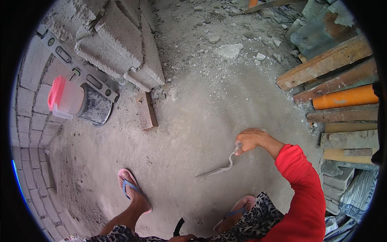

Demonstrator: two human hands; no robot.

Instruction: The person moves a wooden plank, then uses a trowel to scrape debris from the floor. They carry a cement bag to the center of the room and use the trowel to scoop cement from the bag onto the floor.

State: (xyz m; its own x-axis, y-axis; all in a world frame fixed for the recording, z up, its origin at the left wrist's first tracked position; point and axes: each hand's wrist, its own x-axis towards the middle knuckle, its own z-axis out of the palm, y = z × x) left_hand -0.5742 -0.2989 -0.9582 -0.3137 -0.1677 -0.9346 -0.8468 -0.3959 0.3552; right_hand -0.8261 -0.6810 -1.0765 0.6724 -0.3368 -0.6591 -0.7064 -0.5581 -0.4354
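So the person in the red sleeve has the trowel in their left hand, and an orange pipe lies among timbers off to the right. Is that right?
Not quite: the head view shows the trowel in the right hand. The orange pipe does lie among timbers off to the right.

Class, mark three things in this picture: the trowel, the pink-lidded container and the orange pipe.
Trowel (219,171), head view: on the blade.
Pink-lidded container (72,96), head view: on its translucent body.
Orange pipe (344,97), head view: on its curved side.
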